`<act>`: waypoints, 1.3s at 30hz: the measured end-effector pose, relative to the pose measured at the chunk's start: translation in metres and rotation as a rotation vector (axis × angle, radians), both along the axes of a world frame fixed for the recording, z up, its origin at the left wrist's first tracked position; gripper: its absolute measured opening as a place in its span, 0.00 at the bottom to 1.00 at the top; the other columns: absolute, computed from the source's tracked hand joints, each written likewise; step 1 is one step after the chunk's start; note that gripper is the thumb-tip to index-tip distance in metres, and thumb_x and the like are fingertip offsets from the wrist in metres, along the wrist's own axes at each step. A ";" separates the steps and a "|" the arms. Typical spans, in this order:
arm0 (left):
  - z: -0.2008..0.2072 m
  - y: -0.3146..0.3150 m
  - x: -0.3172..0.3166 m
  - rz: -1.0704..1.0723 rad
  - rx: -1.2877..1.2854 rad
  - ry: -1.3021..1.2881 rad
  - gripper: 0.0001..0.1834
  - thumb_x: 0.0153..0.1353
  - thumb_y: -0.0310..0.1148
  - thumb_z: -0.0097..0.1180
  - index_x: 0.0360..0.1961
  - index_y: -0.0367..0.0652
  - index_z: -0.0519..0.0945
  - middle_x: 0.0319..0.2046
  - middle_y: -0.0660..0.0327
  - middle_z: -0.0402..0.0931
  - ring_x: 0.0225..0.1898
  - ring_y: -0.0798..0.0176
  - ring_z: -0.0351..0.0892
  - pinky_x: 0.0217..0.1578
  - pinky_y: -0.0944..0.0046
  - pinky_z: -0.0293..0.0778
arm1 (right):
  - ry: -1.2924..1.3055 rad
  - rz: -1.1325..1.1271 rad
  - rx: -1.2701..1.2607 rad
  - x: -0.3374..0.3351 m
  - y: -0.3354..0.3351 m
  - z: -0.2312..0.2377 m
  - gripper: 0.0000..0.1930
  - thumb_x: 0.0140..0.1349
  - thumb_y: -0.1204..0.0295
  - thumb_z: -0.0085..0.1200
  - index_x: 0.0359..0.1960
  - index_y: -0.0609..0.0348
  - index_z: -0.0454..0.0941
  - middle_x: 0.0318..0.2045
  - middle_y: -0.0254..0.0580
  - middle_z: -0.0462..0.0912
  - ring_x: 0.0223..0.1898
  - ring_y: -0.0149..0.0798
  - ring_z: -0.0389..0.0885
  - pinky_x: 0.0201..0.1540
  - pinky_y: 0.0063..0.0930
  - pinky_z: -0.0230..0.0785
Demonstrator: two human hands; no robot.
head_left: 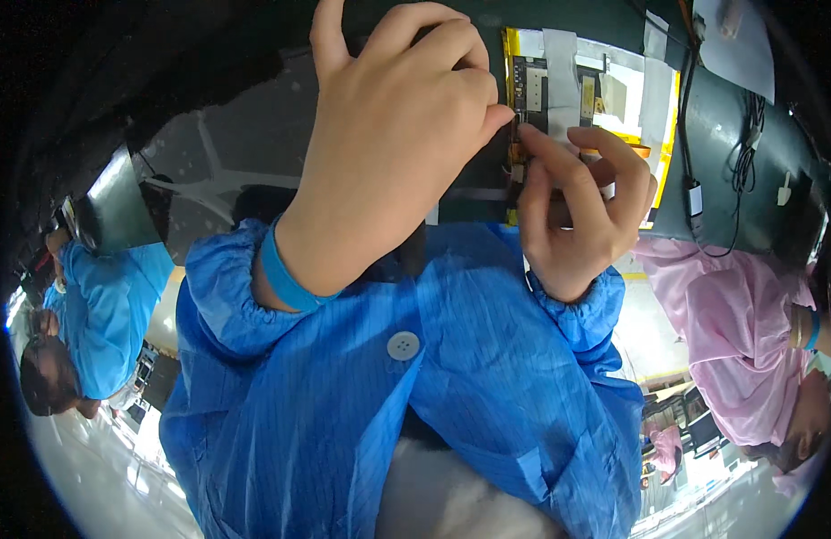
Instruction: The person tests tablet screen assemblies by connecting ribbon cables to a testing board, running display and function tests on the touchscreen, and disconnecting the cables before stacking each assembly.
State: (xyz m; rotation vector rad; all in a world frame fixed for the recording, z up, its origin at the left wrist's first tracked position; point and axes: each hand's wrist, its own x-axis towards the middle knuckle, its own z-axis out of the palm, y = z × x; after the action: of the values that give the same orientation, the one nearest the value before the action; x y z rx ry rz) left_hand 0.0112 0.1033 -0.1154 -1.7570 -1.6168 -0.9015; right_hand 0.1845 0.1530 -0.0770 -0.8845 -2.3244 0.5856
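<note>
A flat electronic panel (620,83) with yellow edges, a white face and grey tape strips lies on the dark green bench, beyond my body. Along its left part runs a dark circuit board (530,85). My left hand (397,126), back upward, has its thumb tip at the panel's left edge. Its index finger curls toward the thumb, the little finger sticks out, and whatever they pinch is hidden. Over the panel's lower part, my right hand (584,202) has bent, parted fingers. Its index fingertip touches or nearly touches the board beside my left thumb. Orange flex cable (643,151) shows behind its fingers.
Black cables (689,153) with a white tag run down the bench right of the panel; a coiled cable (750,144) lies farther right. A pale sheet (739,40) is at the upper right. People in light blue (119,314) and pink (725,332) sit on either side.
</note>
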 end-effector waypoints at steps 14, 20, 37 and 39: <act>0.074 -0.010 0.016 0.137 -0.937 -0.106 0.15 0.52 0.40 0.58 0.40 0.49 0.79 0.47 0.64 0.73 0.56 0.59 0.66 0.63 0.45 0.40 | -0.091 0.132 0.115 0.006 0.007 0.006 0.20 0.41 0.73 0.62 0.41 0.46 0.82 0.40 0.38 0.74 0.35 0.40 0.70 0.37 0.31 0.61; 0.083 -0.018 0.042 0.060 -0.590 -0.232 0.11 0.45 0.47 0.63 0.27 0.56 0.79 0.34 0.73 0.76 0.48 0.70 0.70 0.56 0.51 0.44 | 0.150 -0.094 -0.034 0.039 0.008 0.019 0.14 0.48 0.83 0.52 0.39 0.61 0.79 0.38 0.49 0.74 0.39 0.44 0.73 0.42 0.31 0.65; 0.077 -0.031 0.047 -0.039 -0.612 -0.162 0.09 0.39 0.39 0.68 0.24 0.56 0.81 0.28 0.76 0.77 0.43 0.69 0.70 0.46 0.56 0.49 | -0.113 -0.225 0.042 0.054 -0.006 0.000 0.08 0.51 0.71 0.59 0.32 0.55 0.75 0.45 0.44 0.72 0.41 0.44 0.67 0.44 0.35 0.56; 0.079 -0.033 0.043 -0.052 -0.542 -0.195 0.09 0.39 0.39 0.68 0.24 0.57 0.81 0.28 0.76 0.77 0.43 0.69 0.70 0.46 0.56 0.49 | -0.085 -0.219 -0.028 0.052 -0.006 0.002 0.08 0.51 0.71 0.59 0.31 0.56 0.75 0.46 0.44 0.72 0.40 0.43 0.68 0.44 0.35 0.56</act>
State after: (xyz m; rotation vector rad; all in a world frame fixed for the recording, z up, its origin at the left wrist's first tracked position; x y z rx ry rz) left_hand 0.0542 0.0705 -0.0362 -2.1265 -2.0967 -0.7158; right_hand 0.2363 0.1472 -0.0745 -1.1792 -2.2582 0.4967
